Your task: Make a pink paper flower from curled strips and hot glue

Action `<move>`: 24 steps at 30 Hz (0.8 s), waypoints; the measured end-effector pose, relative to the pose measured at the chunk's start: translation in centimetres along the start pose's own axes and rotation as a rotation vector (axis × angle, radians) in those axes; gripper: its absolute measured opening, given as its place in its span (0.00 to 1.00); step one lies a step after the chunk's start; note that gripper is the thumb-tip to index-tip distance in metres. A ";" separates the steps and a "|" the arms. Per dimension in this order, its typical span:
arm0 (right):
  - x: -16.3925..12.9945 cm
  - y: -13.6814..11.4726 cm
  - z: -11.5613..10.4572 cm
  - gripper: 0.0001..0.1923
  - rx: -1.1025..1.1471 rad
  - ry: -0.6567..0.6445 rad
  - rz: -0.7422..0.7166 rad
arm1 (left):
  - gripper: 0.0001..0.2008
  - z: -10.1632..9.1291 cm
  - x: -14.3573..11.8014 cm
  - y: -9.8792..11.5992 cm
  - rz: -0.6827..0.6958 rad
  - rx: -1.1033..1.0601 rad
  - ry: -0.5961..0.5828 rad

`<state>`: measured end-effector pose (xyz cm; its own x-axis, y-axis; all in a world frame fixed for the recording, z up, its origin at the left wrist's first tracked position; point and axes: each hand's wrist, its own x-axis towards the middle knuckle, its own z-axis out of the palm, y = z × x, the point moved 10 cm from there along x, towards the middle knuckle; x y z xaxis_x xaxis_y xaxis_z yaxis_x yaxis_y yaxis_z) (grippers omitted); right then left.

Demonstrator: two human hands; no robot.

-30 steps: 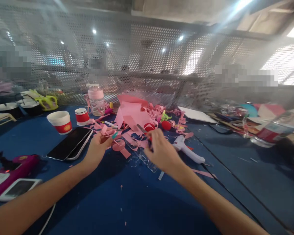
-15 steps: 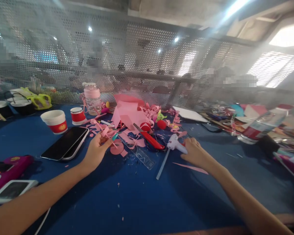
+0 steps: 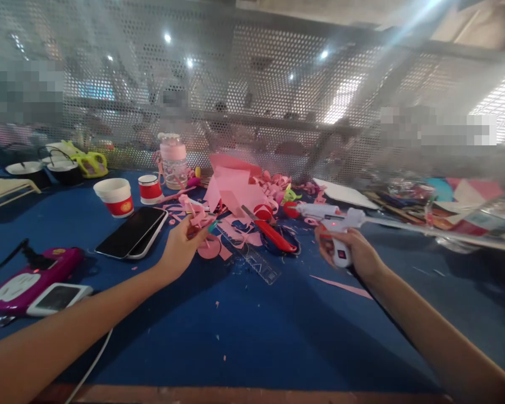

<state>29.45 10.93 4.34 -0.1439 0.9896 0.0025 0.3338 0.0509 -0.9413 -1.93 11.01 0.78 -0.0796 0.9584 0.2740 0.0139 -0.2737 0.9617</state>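
1. right hand (image 3: 353, 253) is closed round the grip of a white glue gun (image 3: 334, 224), lifted off the blue table (image 3: 252, 336), nozzle toward 9 o'clock.
2. left hand (image 3: 183, 247) pinches a pink paper piece (image 3: 197, 220).
3. red scissors (image 3: 273, 233) lie between the hands, a clear ruler (image 3: 252, 259) at their 7 o'clock.

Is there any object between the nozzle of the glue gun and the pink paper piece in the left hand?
Yes. The right hand holds the glue gun raised, nozzle pointing left. Between it and the pink paper piece pinched in the left hand lie the red-handled scissors and pink paper scraps, but low on the table.
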 end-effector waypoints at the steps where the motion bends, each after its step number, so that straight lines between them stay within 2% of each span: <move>1: 0.1 -0.3 1.5 0.13 0.079 -0.077 0.013 | 0.24 -0.2 0.0 0.1 0.015 0.051 0.013; 6: 0.4 -0.9 9.0 0.17 0.274 -0.434 0.082 | 0.18 -0.9 -0.1 0.9 0.091 0.234 0.066; 10: 1.3 -0.2 12.7 0.16 0.318 -0.524 0.106 | 0.16 -0.7 0.0 0.9 0.080 0.209 0.048; 14: 1.7 0.8 14.5 0.12 0.334 -0.524 0.146 | 0.17 -0.3 0.1 1.1 0.073 0.216 0.018; 18: 0.9 1.3 15.8 0.09 0.330 -0.559 0.194 | 0.12 -0.2 0.1 1.5 0.118 0.326 0.016; 24: 0.6 1.7 16.2 0.05 0.320 -0.498 0.205 | 0.11 -0.1 -0.2 1.4 0.136 0.472 0.009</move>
<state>14.88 9.43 -2.76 -0.5493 0.7895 -0.2738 0.1164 -0.2521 -0.9607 -2.02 10.47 2.11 -0.0545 0.9151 0.3994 0.4753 -0.3281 0.8164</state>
